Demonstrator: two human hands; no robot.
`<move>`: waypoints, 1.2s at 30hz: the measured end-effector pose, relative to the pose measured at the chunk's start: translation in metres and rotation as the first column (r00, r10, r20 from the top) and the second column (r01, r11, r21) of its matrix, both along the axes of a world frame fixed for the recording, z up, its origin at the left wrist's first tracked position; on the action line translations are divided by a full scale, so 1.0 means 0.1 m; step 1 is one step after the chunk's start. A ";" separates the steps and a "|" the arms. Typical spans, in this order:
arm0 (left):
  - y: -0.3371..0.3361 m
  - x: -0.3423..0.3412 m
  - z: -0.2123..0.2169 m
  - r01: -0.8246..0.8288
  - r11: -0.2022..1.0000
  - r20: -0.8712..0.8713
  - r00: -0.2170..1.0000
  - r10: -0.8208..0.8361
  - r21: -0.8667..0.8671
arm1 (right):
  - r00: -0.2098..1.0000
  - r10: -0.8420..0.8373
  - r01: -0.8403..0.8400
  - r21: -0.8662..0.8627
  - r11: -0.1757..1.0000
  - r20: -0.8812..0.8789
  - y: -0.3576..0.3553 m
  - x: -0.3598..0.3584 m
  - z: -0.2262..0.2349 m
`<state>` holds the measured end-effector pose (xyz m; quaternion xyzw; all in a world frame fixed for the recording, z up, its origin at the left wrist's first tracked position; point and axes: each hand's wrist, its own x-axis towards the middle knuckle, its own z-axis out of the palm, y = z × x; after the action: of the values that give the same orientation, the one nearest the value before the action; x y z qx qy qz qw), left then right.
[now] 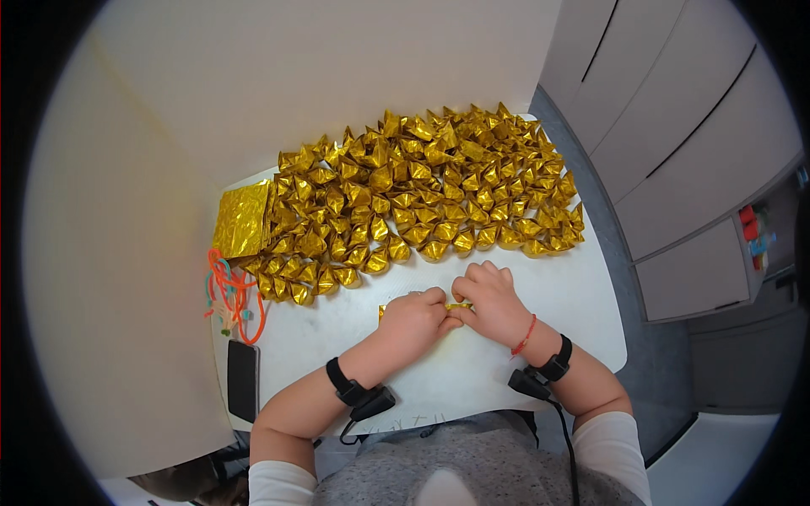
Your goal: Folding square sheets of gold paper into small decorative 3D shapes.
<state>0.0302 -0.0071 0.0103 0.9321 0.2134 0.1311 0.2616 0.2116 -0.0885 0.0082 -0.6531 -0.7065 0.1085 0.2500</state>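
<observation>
Low over the near middle of the white table, my left hand and my right hand face each other with thumbs almost meeting. Both are closed on a narrow strip of folded gold foil paper. Most of that paper is hidden under the fingers; a bit of it shows past the left hand. Beyond my hands spread many folded gold paper ingots, pointed at both ends and packed in rows. A stack of flat gold foil sheets lies left of them.
Orange cord with small beads lies at the table's left edge, above a dark phone. A pale wall borders the far side. Grey cabinets stand on the right. Cabled black bands circle both wrists.
</observation>
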 end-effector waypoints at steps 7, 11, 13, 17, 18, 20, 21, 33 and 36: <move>0.04 0.00 -0.02 0.047 0.988 0.032 0.998 -0.052 0.148 | 1.000 -0.006 0.006 -0.008 1.000 0.022 -0.01 0.01 0.00; 0.03 -0.09 -0.02 0.056 0.990 0.021 0.998 -0.060 0.131 | 1.000 -0.001 0.001 -0.012 1.000 0.013 -0.01 0.01 0.00; 0.02 -0.14 -0.02 0.050 0.992 0.003 0.999 -0.050 0.119 | 1.000 0.000 0.000 -0.017 1.000 0.005 0.00 0.01 0.01; -0.01 -0.23 0.06 0.055 0.993 -0.039 0.998 -0.051 0.107 | 1.000 -0.005 0.005 -0.028 1.000 0.007 -0.01 -0.01 0.02; -0.01 -0.24 0.06 0.056 0.994 -0.042 0.998 -0.052 0.098 | 1.000 -0.003 0.003 -0.027 1.000 0.008 -0.01 -0.01 0.03; -0.01 -0.26 0.09 0.055 0.994 -0.045 0.998 -0.051 0.091 | 1.000 -0.009 0.009 -0.030 0.999 0.004 -0.01 -0.01 0.04; -0.01 -0.28 0.11 0.058 0.996 -0.067 0.996 -0.053 0.067 | 1.000 -0.007 0.007 -0.029 1.000 0.004 -0.01 -0.02 0.04; 0.00 -0.48 0.10 0.077 0.997 0.005 0.997 -0.077 -0.023 | 0.956 0.293 -0.289 0.108 0.951 -0.025 0.02 0.01 -0.01; 0.01 -0.52 0.14 0.049 0.999 0.000 0.999 -0.049 0.000 | 0.944 0.326 -0.317 0.137 0.938 -0.054 0.00 0.00 0.08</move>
<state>-0.0220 -0.0065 0.0241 0.9371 0.1905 0.1249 0.2646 0.2117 -0.0889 0.0161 -0.5070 -0.7993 0.1274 0.2965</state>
